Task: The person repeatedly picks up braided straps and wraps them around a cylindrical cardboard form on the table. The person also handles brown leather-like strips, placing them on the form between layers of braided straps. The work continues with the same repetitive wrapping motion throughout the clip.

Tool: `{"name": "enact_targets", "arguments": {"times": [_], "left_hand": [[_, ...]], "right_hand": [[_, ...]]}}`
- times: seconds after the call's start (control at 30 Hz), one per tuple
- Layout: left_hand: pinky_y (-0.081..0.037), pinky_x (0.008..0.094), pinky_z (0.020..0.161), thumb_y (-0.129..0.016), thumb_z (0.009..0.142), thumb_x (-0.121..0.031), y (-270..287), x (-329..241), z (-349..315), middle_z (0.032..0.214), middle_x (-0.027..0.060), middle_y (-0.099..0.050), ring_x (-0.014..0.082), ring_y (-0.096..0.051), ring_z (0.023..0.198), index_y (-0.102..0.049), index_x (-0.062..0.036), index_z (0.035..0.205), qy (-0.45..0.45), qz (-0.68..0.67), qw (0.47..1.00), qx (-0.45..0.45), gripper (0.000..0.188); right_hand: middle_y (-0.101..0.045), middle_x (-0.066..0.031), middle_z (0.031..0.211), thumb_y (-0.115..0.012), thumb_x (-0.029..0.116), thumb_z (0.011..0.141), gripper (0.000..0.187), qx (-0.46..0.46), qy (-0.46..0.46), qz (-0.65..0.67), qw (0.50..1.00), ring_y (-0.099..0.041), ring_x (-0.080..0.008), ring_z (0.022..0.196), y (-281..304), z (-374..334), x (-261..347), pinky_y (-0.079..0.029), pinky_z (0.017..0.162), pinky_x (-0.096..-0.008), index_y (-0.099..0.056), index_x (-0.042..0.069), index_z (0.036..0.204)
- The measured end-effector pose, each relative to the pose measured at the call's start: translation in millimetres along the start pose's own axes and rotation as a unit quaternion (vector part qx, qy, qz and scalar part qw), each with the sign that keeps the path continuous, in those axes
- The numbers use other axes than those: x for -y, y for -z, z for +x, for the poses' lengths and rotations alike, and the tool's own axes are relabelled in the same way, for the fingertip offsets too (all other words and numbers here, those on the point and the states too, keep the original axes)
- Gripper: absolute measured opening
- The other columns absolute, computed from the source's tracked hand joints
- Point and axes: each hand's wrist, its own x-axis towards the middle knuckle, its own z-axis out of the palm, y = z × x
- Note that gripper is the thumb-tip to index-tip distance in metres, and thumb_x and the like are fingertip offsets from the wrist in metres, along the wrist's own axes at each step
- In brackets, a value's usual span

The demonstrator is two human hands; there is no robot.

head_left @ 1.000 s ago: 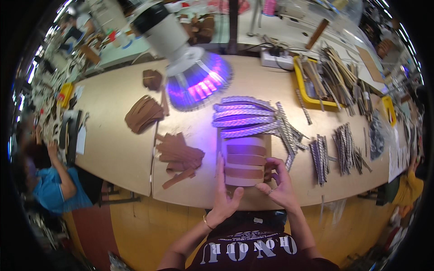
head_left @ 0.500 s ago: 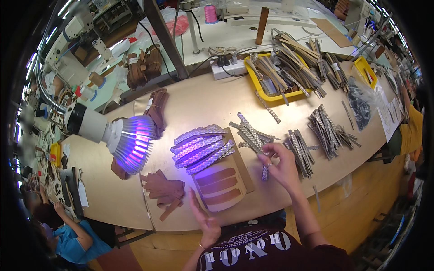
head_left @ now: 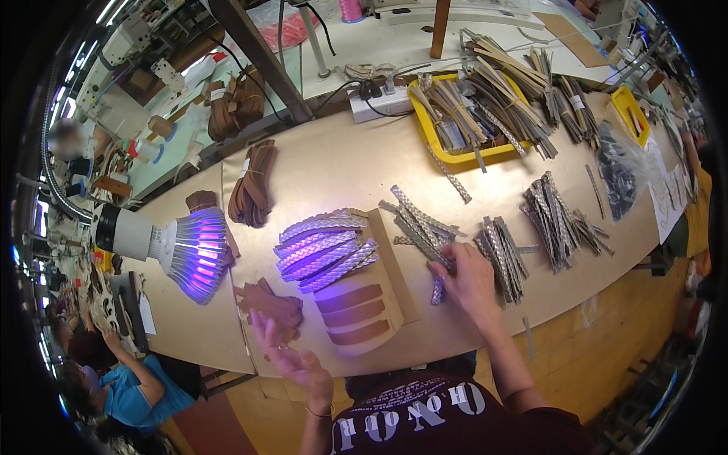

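My right hand [head_left: 472, 279] is closed at the near end of a loose pile of grey strips [head_left: 421, 226], some with a silver woven face. Its fingertips pinch there, partly hiding what they hold. Palm up and fingers spread, my left hand [head_left: 297, 365] holds nothing, just nearer me than a small heap of brown strips [head_left: 267, 302]. Between the hands lies a tan board [head_left: 396, 273]. Shiny braided strips [head_left: 322, 244] are lined up across its far part, and several flat brown strips [head_left: 355, 315] lie on a pale piece on its near part.
A lit lamp [head_left: 193, 254] with a ribbed head hangs at the left. More strip bundles [head_left: 504, 258] lie right of my right hand. Farther back stand a yellow bin [head_left: 485, 161] full of strips and a white power strip [head_left: 379, 104]. A co-worker in blue [head_left: 144, 402] sits at left.
My left hand has moved left from beside the board toward the brown heap, its fingers spreading. My right hand has closed further over the grey strips' end. The whole view has shifted slightly.
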Motion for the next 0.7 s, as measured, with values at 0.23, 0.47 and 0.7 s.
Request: {"name": "enact_targets", "arguments": {"times": [0.23, 0.47, 0.7], "left_hand": [[-0.025, 0.0533, 0.115, -0.059, 0.093, -0.035, -10, -23, -3, 0.152, 0.0278, -0.027, 0.043, -0.028, 0.142, -0.05, -0.0015, 0.127, -0.058, 0.027, 0.998, -0.001, 0.049], [-0.039, 0.047, 0.107, -0.06, 0.082, -0.002, -21, -36, -4, 0.137, 0.0267, -0.047, 0.0388, -0.048, 0.13, -0.058, -0.0001, 0.108, -0.103, -0.014, 0.991, 0.082, 0.027], [-0.05, 0.0414, 0.095, -0.058, 0.091, -0.003, -48, -64, 5, 0.132, 0.0232, -0.053, 0.0342, -0.06, 0.116, -0.051, 0.0026, 0.126, -0.023, -0.16, 0.94, 0.301, 0.036]], "right_hand": [[-0.066, -0.0046, 0.09, -0.076, 0.016, 0.079, 0.011, -0.037, 0.09, -0.034, 0.995, -0.063, -0.0248, 0.083, 25, -7, -6, -0.048, 0.074, -0.0378, -0.069, 0.01, 0.086], [-0.068, 0.0038, 0.097, -0.077, 0.015, 0.075, 0.019, -0.224, 0.258, -0.111, 0.933, -0.06, -0.0146, 0.084, 36, -13, -6, -0.039, 0.09, -0.038, -0.072, 0.016, 0.093], [-0.07, 0.0033, 0.107, -0.077, 0.016, 0.079, 0.018, -0.267, 0.328, -0.127, 0.897, -0.062, -0.0128, 0.088, 44, -35, -4, -0.034, 0.098, -0.0358, -0.073, 0.019, 0.096]]}}
